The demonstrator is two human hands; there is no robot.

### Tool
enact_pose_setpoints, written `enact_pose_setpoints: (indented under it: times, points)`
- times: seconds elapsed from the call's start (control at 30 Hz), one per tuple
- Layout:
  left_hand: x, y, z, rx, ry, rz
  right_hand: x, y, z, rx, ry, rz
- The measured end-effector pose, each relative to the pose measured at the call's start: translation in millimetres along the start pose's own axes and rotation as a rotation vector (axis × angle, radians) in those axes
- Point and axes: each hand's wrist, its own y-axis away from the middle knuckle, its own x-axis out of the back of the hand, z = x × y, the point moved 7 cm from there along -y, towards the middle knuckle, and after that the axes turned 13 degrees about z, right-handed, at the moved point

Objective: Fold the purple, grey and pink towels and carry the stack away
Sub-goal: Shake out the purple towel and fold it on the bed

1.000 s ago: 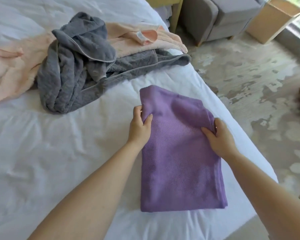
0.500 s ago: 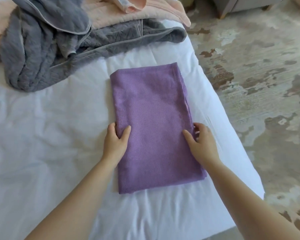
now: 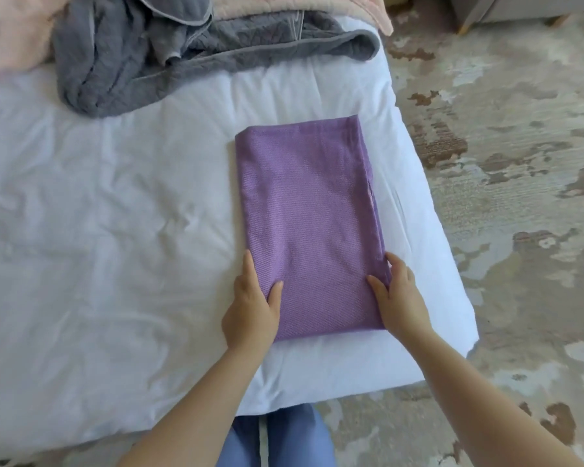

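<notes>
The purple towel lies flat on the white bed, near the bed's close right corner, already folded into a narrow rectangle. Its long axis runs straight away from the person, so the short near end sits right at the hands and the far end points toward the heap of other laundry. The left hand rests at the near left edge and the right hand at the near right edge, about level with each other and equally close to the cloth. On each hand the thumb lies on top of the towel while the fingers run straight along the side edge. Whether they are tucked beneath the cloth cannot be told. Judging by this hold, the likely next move is to lift the near end and carry it away along the long axis to halve the length, and both hands are placed for that. Well beyond the far end, the grey towel lies crumpled, with the pink towel bunched behind it; neither is folded yet.
</notes>
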Motion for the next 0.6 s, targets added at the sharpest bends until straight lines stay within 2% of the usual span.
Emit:
enact_pose_setpoints:
  times: [0.07,0.17,0.3,0.37,0.47,0.6]
  points:
    - [-3,10,0,-0.021,-0.019,-0.016,1,9,5,0.014,0.050,0.017]
    - [-1,12,0,-0.032,-0.103,-0.032,13,11,-1,0.085,0.153,0.179]
    - [7,-10,25,-0.293,-0.241,0.190,6,3,-49,0.371,0.243,0.306]
    - [-7,-23,39,-0.442,-0.246,0.170,-16,-7,-63,0.463,0.333,0.247]
    - [-45,-24,37,-0.556,-0.359,-0.022,-48,-18,-45,0.464,0.485,0.067]
    - [-52,-22,26,-0.579,-0.382,-0.024,-47,-22,-32,0.438,0.495,0.095]
